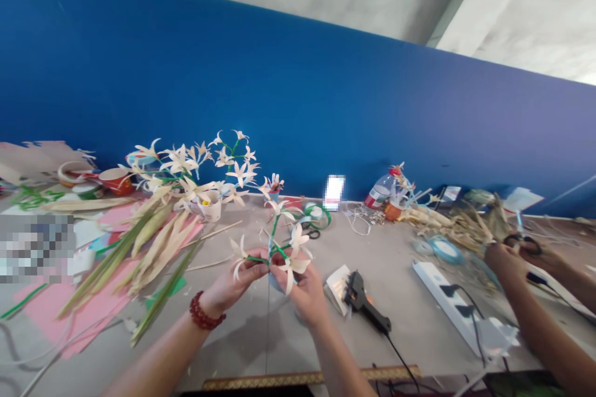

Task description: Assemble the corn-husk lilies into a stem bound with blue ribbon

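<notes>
Between my hands stands a handmade flower stem (274,226) with cream petals and green-wrapped branches. My left hand (251,274), with a red bead bracelet (205,313) on the wrist, pinches the stem's lower part near a left branch. My right hand (302,288) closes on the same stem from the other side, partly behind a cream flower (292,263). Behind it to the left, similar flowers (181,161) rise from a white cup (212,206). A black glue gun (361,298) lies to the right of my right hand.
Left are dried corn husks (158,248) on pink paper (100,316). Right are a white power strip (447,301) with cords, a blue ribbon roll (447,250) and another person's hands (516,257) with scissors. A lit phone (334,191) and a bottle (379,191) stand near the blue partition (279,80).
</notes>
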A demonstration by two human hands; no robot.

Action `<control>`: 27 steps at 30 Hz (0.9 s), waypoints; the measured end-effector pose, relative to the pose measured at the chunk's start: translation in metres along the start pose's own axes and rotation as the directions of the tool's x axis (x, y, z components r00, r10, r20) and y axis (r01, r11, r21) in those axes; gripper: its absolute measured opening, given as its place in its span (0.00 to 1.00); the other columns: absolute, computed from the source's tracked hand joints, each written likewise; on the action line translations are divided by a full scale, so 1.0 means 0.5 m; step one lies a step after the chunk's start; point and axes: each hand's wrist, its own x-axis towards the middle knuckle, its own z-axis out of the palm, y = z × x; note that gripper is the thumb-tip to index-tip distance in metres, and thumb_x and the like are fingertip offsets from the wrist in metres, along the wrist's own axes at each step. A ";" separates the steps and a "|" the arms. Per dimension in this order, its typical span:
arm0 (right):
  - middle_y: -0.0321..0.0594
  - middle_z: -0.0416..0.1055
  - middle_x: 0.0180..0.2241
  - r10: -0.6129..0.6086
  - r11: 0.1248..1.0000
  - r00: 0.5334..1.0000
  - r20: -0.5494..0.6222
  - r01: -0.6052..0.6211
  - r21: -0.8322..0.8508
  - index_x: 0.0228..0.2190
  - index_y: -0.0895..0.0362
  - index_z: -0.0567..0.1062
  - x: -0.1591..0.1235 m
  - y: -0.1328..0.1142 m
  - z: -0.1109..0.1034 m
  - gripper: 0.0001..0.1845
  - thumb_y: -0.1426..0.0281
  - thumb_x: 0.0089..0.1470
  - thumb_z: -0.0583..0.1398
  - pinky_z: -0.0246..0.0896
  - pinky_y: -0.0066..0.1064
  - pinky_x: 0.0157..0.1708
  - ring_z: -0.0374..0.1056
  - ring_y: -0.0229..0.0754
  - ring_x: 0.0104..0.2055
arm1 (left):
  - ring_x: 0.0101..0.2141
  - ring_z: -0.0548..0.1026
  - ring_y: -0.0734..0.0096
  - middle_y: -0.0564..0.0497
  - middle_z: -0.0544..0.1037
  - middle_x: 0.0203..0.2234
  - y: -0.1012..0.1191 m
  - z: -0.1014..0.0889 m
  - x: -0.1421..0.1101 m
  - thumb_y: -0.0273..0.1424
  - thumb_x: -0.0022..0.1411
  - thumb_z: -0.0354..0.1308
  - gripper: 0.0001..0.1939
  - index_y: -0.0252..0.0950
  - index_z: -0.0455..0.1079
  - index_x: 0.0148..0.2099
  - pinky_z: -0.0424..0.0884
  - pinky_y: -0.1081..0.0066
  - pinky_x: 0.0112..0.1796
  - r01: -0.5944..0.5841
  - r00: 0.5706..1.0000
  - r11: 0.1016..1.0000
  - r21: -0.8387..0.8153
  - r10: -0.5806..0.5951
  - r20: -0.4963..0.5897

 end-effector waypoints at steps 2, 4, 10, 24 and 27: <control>0.41 0.73 0.32 0.012 1.000 1.000 0.008 -0.012 -0.011 0.34 0.56 0.76 -0.001 0.002 0.002 0.10 0.63 0.54 0.62 0.67 0.32 0.35 0.69 0.44 0.34 | 0.41 0.76 0.59 0.45 0.81 0.39 -0.002 -0.002 0.000 0.38 0.58 0.64 0.11 0.36 0.77 0.38 0.67 0.63 0.47 -0.003 1.000 1.000 -0.014 0.003 0.001; 0.41 0.72 0.32 0.017 1.000 1.000 0.008 -0.017 -0.014 0.33 0.56 0.76 -0.002 0.002 0.005 0.10 0.63 0.54 0.63 0.66 0.32 0.34 0.68 0.43 0.34 | 0.41 0.76 0.60 0.45 0.81 0.38 -0.007 -0.005 0.001 0.37 0.58 0.63 0.10 0.36 0.77 0.38 0.67 0.64 0.46 -0.003 1.000 1.000 -0.021 0.003 0.000; 0.40 0.71 0.33 0.067 0.996 0.997 0.024 -0.068 0.054 0.39 0.56 0.76 -0.002 0.000 0.010 0.12 0.63 0.53 0.63 0.65 0.30 0.32 0.67 0.40 0.33 | 0.41 0.76 0.59 0.46 0.81 0.37 -0.018 -0.010 0.003 0.38 0.56 0.65 0.14 0.35 0.76 0.41 0.66 0.62 0.48 0.051 0.996 0.998 -0.030 -0.053 -0.071; 0.38 0.71 0.33 0.100 0.995 0.993 0.055 -0.099 -0.013 0.42 0.54 0.76 -0.002 0.019 0.005 0.13 0.64 0.55 0.63 0.62 0.28 0.31 0.63 0.38 0.31 | 0.42 0.74 0.61 0.48 0.80 0.36 -0.034 -0.020 0.002 0.37 0.55 0.66 0.12 0.37 0.77 0.41 0.65 0.66 0.48 0.077 0.990 0.995 -0.058 -0.083 -0.117; 0.38 0.71 0.33 0.115 0.991 0.990 0.083 -0.120 0.056 0.38 0.55 0.77 0.003 0.010 0.006 0.10 0.64 0.55 0.62 0.62 0.27 0.32 0.64 0.38 0.32 | 0.40 0.74 0.62 0.49 0.80 0.35 -0.035 -0.019 0.003 0.37 0.53 0.68 0.13 0.36 0.77 0.41 0.65 0.66 0.46 0.092 0.988 0.992 -0.081 -0.102 -0.120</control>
